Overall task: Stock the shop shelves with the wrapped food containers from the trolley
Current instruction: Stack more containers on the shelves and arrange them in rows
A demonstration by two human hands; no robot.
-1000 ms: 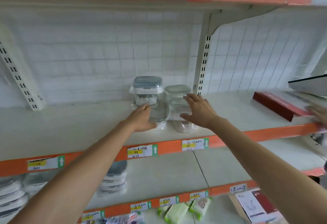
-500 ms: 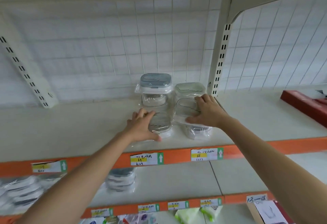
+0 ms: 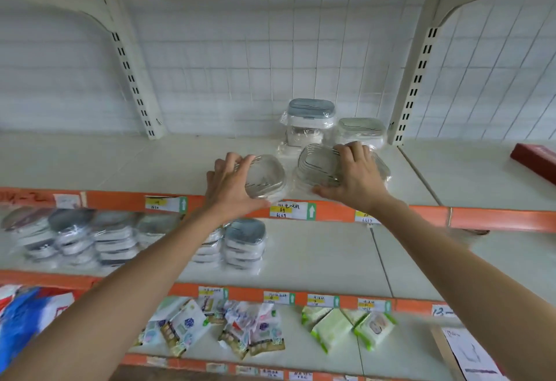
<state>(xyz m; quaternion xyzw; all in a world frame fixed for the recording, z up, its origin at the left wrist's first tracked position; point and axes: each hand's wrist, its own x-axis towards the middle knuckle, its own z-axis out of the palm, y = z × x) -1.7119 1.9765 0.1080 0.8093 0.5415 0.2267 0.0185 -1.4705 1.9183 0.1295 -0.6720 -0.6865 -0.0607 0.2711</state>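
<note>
On shelf (image 3: 150, 164): both hands (image 3: 233, 186) grasping wrapped containers (image 3: 266, 180); contents unclear.

Two bare arms show, one coming in from 7 o'clock and one from 4 o'clock. No sleeves cover them as far as the picture goes. The left hand (image 3: 231, 188) and the right hand (image 3: 356, 176) wear no gloves. The wrists and fingers (image 3: 349, 152) have no rings, watch or bands.

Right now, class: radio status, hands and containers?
Left hand grips front-left container. Right hand grips front-right container. Both on shelf. Nothing blocking.
</note>
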